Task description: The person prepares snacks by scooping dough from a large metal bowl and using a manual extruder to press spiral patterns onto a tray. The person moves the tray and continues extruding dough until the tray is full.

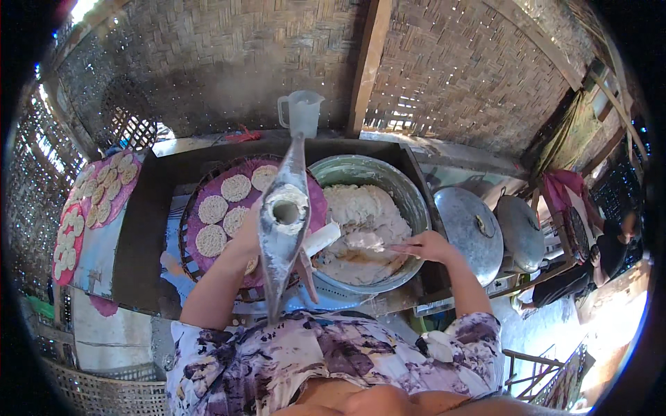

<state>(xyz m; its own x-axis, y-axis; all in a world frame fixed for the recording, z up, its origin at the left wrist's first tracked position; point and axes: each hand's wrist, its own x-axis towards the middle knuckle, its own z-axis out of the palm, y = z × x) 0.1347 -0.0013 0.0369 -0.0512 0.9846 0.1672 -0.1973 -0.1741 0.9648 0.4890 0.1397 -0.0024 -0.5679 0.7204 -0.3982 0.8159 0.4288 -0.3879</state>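
My left hand (245,236) holds an upright grey metal press (276,263) with a round, dough-smeared opening, mostly hiding my fingers, above a pink-lined round tray (202,180) of several lacy dough discs (236,187). A white cylindrical piece (320,237) sticks out beside it. My right hand (430,246) is closed on a thin dough-coated utensil (388,247) in a wide green-grey tub (413,187) of thick pale batter (354,208).
Behind stands a translucent jug (302,111). Pink-lined racks (104,220) with more discs sit left, two lidded metal pots (466,236) right. A person in dark clothing (607,256) sits farther right. Woven bamboo walls (451,69) surround the counter.
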